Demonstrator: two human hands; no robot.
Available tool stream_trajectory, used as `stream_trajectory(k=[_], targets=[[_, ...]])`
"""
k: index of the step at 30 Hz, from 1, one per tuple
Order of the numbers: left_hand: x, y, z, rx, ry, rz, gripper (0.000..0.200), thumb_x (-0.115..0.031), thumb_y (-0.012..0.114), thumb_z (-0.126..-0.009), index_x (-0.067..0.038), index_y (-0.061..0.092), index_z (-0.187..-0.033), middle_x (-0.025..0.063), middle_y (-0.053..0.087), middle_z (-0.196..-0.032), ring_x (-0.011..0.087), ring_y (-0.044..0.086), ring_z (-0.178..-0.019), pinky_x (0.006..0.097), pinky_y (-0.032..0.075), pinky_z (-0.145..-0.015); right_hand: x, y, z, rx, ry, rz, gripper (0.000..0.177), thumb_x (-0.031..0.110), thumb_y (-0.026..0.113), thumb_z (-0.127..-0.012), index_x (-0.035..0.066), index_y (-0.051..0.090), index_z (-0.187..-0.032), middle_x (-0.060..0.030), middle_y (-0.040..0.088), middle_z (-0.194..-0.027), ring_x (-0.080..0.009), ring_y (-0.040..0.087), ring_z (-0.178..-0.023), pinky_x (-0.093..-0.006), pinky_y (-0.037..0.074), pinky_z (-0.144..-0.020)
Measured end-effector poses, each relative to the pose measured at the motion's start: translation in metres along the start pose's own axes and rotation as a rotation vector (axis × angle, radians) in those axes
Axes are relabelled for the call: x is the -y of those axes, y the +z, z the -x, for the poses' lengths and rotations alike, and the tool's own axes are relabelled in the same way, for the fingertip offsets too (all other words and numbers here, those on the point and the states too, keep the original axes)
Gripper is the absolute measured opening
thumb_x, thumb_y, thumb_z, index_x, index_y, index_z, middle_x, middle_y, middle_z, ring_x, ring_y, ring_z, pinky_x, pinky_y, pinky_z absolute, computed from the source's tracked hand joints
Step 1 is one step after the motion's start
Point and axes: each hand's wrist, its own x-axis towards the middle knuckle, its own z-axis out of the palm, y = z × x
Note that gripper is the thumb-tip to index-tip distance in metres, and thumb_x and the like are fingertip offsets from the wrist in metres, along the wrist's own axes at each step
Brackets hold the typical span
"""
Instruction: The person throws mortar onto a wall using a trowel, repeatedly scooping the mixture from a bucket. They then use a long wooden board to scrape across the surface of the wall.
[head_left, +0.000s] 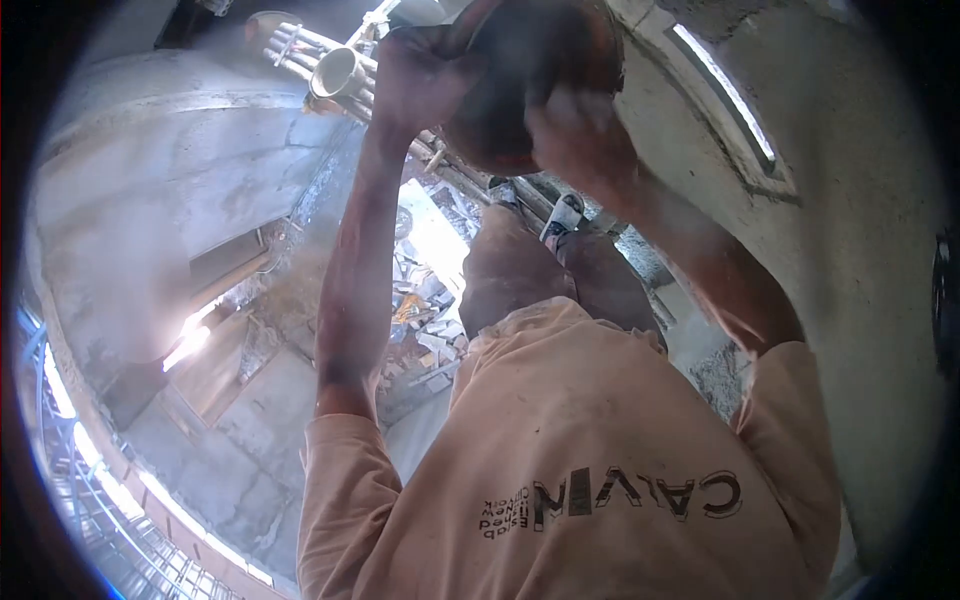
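Observation:
A dark round bowl point(510, 90) with a reddish-brown rim is held up at the top centre, tilted so that its dark side faces the camera. My left hand point(425, 85) is closed round its left edge. Against the bowl's lower right part lies my right hand point(585, 135), with bent fingers smeared by motion. Whether those fingers hold anything cannot be made out, and the bowl's contents are too dark to tell.
Below my legs are scaffold poles point(450, 170) and a foot in a sandal point(563, 215). Rubble point(430, 320) lies far below. A pale bucket-like container point(335, 73) stands by poles at upper left. Rough walls flank me, the right one point(850, 230) with a narrow slot point(725, 95).

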Motion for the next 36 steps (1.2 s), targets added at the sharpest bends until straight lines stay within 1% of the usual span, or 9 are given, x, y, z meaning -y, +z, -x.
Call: stream_trajectory(k=[5,9,12,13,20,21,25,28,36], targets=[[-0.033,-0.02,0.012,0.014,-0.093,0.047,0.03,-0.022,0.073,-0.078,-0.001,0.077,-0.099,0.0064,0.054,-0.063,0.012,0.048,-0.064,0.0353,0.04,-0.06,-0.014,-0.004,-0.001,0.037,0.116,-0.126,0.031,0.011,0.067,-0.081,0.003,0.065,-0.11,-0.0049,0.057,-0.073,-0.0251,0.063,-0.06,-0.042,0.051,-0.06],[-0.033,-0.01,0.012,-0.078,0.071,0.238,0.016,-0.01,0.071,-0.08,0.005,0.073,-0.085,-0.0034,0.059,-0.063,0.0046,0.05,-0.06,0.0282,0.042,-0.054,-0.009,0.008,0.02,-0.054,-0.077,-0.204,0.035,0.016,0.07,-0.083,0.002,0.065,-0.114,-0.0091,0.06,-0.087,-0.0278,0.065,-0.085,-0.0443,0.051,-0.072],[-0.035,-0.013,0.013,-0.017,-0.178,0.136,0.017,-0.012,0.072,-0.079,0.005,0.071,-0.078,-0.0025,0.058,-0.062,0.0051,0.051,-0.06,0.0273,0.043,-0.054,-0.011,-0.031,-0.009,0.208,0.234,-0.313,0.036,0.017,0.072,-0.083,0.0,0.065,-0.114,-0.0126,0.063,-0.094,-0.0302,0.064,-0.097,-0.0459,0.051,-0.08],[-0.04,-0.01,0.011,-0.038,-0.145,0.144,0.017,-0.012,0.072,-0.079,0.005,0.072,-0.078,-0.0016,0.059,-0.061,0.0053,0.052,-0.059,0.0273,0.044,-0.054,-0.023,-0.024,-0.003,-0.06,0.136,-0.19,0.033,0.019,0.073,-0.083,0.001,0.065,-0.11,-0.0148,0.066,-0.091,-0.0345,0.068,-0.093,-0.0476,0.054,-0.076],[-0.064,-0.002,0.012,-0.074,-0.087,0.127,0.019,-0.012,0.072,-0.077,0.007,0.074,-0.082,0.0083,0.067,-0.061,0.0064,0.057,-0.058,0.0305,0.047,-0.053,-0.051,-0.047,-0.02,0.39,0.439,-0.6,0.027,0.027,0.07,-0.092,0.0,0.066,-0.093,-0.0206,0.062,-0.071,-0.041,0.069,-0.074,-0.0524,0.057,-0.071],[-0.071,-0.001,0.014,-0.097,-0.064,0.143,0.018,-0.011,0.072,-0.077,0.007,0.074,-0.081,0.0083,0.067,-0.061,0.0064,0.057,-0.058,0.0306,0.047,-0.053,-0.072,-0.009,0.003,0.228,0.395,-0.528,0.033,0.031,0.066,-0.1,-0.002,0.064,-0.101,-0.0165,0.059,-0.062,-0.0335,0.066,-0.059,-0.0467,0.057,-0.059],[-0.09,-0.004,0.02,-0.058,0.082,0.114,0.012,-0.007,0.069,-0.076,0.006,0.069,-0.074,0.0038,0.064,-0.059,0.0057,0.054,-0.057,0.0299,0.046,-0.052,-0.073,-0.05,0.003,0.773,0.799,-1.323,0.036,0.033,0.063,-0.1,0.0,0.066,-0.087,-0.0117,0.063,-0.069,-0.0212,0.064,-0.058,-0.0382,0.051,-0.049],[-0.09,0.006,0.037,-0.064,-0.072,0.382,0.009,-0.004,0.067,-0.075,0.003,0.065,-0.069,-0.0013,0.06,-0.059,0.0048,0.053,-0.058,0.0284,0.044,-0.052,-0.049,-0.036,0.021,0.807,0.843,-1.61,0.037,0.034,0.061,-0.102,0.002,0.065,-0.084,-0.007,0.058,-0.062,-0.0155,0.056,-0.048,-0.0352,0.043,-0.042],[-0.068,0.03,0.086,-0.471,-0.316,0.576,0.01,-0.004,0.066,-0.079,0.003,0.068,-0.074,-0.0023,0.063,-0.065,0.0057,0.055,-0.059,0.0257,0.044,-0.055,-0.018,-0.093,0.009,0.717,0.795,-1.53,0.038,0.037,0.06,-0.103,0.001,0.065,-0.089,-0.0047,0.057,-0.06,-0.0139,0.056,-0.048,-0.0348,0.046,-0.048]])
